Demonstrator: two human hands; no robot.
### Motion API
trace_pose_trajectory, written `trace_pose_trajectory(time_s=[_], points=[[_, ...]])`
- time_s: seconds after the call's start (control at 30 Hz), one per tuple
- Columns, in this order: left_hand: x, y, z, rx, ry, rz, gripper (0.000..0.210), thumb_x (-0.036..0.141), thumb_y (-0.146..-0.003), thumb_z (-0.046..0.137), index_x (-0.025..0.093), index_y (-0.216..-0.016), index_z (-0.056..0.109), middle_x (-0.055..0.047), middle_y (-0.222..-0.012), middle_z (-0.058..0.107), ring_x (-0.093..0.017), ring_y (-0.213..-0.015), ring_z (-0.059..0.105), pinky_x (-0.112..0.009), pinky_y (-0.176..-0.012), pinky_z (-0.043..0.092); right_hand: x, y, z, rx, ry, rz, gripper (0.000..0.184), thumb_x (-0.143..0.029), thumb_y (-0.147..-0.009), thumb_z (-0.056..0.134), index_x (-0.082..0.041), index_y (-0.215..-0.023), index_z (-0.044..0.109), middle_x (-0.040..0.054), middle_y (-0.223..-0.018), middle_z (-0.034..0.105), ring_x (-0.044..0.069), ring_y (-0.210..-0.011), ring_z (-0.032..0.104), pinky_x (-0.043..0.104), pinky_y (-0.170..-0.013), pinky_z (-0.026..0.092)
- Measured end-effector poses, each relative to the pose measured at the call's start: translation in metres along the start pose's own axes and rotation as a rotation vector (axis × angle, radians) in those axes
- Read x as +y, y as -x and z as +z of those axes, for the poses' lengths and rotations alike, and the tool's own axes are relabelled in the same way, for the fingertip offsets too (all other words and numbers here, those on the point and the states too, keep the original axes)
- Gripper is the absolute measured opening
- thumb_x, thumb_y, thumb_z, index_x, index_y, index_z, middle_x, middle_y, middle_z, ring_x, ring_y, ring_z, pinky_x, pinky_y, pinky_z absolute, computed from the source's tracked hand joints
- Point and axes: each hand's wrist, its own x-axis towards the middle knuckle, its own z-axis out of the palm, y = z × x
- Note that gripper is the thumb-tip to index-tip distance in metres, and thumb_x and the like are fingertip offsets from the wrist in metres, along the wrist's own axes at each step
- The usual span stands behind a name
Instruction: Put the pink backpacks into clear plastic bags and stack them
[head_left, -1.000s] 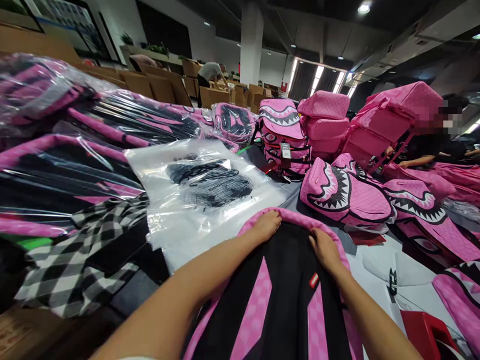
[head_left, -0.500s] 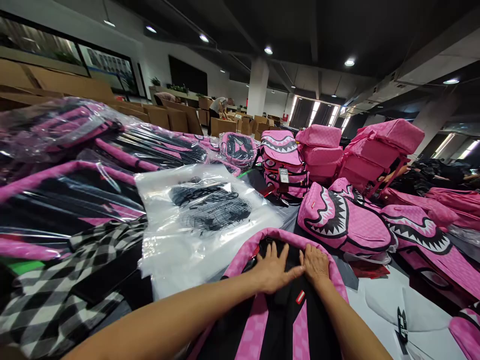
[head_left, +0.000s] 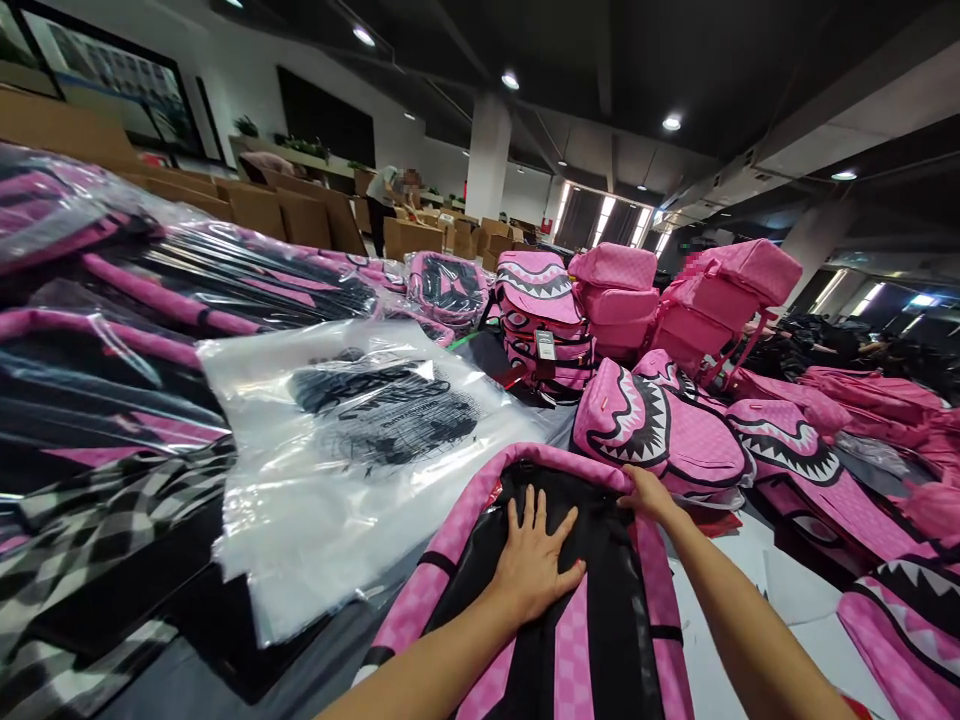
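Note:
A pink and black backpack [head_left: 616,620] lies in front of me with its black back panel and pink checked straps facing up. On that panel my left hand [head_left: 534,562] rests flat, its fingers spread. My right hand [head_left: 651,497] is closed round the backpack's pink rim at the upper right corner, its fingertips partly hidden. Just left of the backpack lies a stack of clear plastic bags [head_left: 262,420] with black print. Several pink backpacks [head_left: 622,415] with shark-mouth fronts lie to the right.
Backpacks wrapped in clear plastic [head_left: 105,380] are piled on the left, beside black-and-white checked cloth [head_left: 45,580]. Stacked pink bags [head_left: 615,300] stand behind. Farther back are cardboard boxes [head_left: 255,210] and a person [head_left: 386,190] bending over them.
My right hand has moved from the panel's top out to the right corner and gripped the rim. My left hand has spread lower on the panel. The view has swung right.

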Motion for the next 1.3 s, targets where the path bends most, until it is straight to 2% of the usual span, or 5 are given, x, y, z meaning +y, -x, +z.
trace_pose_trajectory(time_s=[0.23, 0.67, 0.87, 1.07, 1.3], points=[[-0.004, -0.028, 0.004, -0.042, -0.109, 0.024, 0.075, 0.076, -0.086, 0.05, 0.037, -0.15, 0.044, -0.019, -0.162, 0.032, -0.055, -0.149, 0.014, -0.073, -0.114, 0.011, -0.018, -0.03, 0.018, -0.064, 0.056, 0.16, 0.028, -0.017, -0.086, 0.071, -0.015, -0.113, 0.064, 0.0095, -0.114, 0.068, 0.022, -0.102, 0.066, 0.036, -0.085, 0.054], [-0.006, -0.024, -0.044, -0.034, 0.207, -0.018, 0.048, 0.027, -0.104, 0.026, 0.019, -0.144, 0.05, -0.014, -0.146, 0.055, -0.03, -0.145, 0.038, -0.054, -0.12, 0.027, -0.148, 0.179, 0.061, 0.142, -0.013, -0.195, 0.051, -0.028, -0.097, 0.047, -0.008, -0.144, 0.052, 0.0184, -0.154, 0.046, 0.028, -0.144, 0.042, 0.047, -0.117, 0.035], [-0.002, 0.086, -0.085, -0.254, 0.357, 0.68, 0.034, 0.047, -0.099, 0.044, 0.022, -0.097, 0.066, -0.005, -0.098, 0.069, -0.019, -0.092, 0.062, -0.031, -0.09, 0.049, -0.146, 0.166, 0.084, 0.264, -0.044, -0.155, 0.046, -0.027, -0.1, 0.04, -0.011, -0.141, 0.056, 0.0165, -0.149, 0.052, 0.026, -0.14, 0.047, 0.044, -0.114, 0.038], [0.006, 0.091, -0.025, -0.282, 0.058, 1.263, 0.028, 0.033, -0.09, 0.059, 0.024, -0.064, 0.053, -0.006, -0.064, 0.061, -0.021, -0.065, 0.052, -0.035, -0.072, 0.045, -0.147, 0.156, 0.102, 0.369, -0.075, -0.114, 0.044, -0.024, -0.102, 0.038, -0.01, -0.137, 0.058, 0.0187, -0.145, 0.056, 0.028, -0.135, 0.053, 0.045, -0.111, 0.04], [-0.006, 0.098, -0.018, -0.228, 0.333, 0.789, 0.024, 0.044, -0.09, 0.055, 0.021, -0.091, 0.062, -0.012, -0.098, 0.068, -0.027, -0.093, 0.059, -0.041, -0.093, 0.047, -0.14, 0.17, 0.037, 0.607, -0.371, -0.321, 0.033, -0.02, -0.1, 0.035, -0.017, -0.115, 0.065, 0.0115, -0.107, 0.073, 0.021, -0.1, 0.065, 0.038, -0.09, 0.049]])
